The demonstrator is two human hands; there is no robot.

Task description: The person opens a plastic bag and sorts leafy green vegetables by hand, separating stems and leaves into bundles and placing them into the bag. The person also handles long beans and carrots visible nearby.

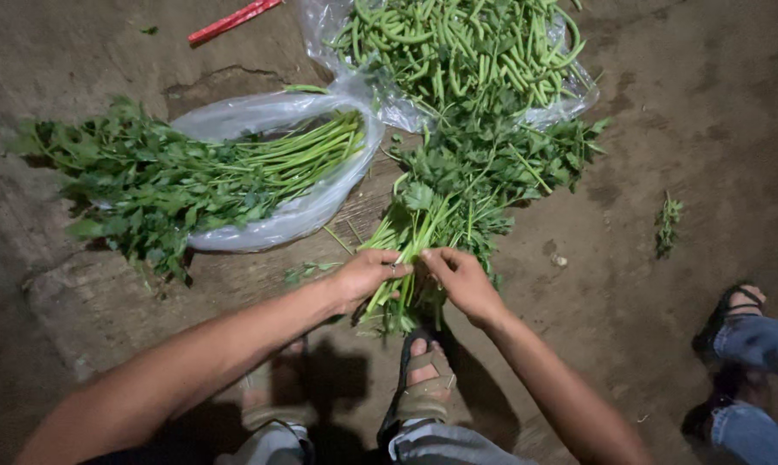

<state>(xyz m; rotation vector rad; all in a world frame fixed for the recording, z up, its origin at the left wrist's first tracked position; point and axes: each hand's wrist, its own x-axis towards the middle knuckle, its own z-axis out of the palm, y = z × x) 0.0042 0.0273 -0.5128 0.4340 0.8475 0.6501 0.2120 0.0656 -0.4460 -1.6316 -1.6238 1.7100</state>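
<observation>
Bare dirt floor [708, 129]; plastic bag [260, 116] held leafy stems; left hand [365, 274], right hand [460, 277] both pinched herb bunch [458, 185].

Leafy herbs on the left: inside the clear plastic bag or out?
Half in. The stems of the green leafy herb bunch lie inside the open clear plastic bag; the leafy tops spill out leftward onto the dirt ground.

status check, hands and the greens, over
Left hand and right hand both gripping the herb bunch by its stems. Bagged herbs left, green beans beyond. Nothing blocking.
</observation>
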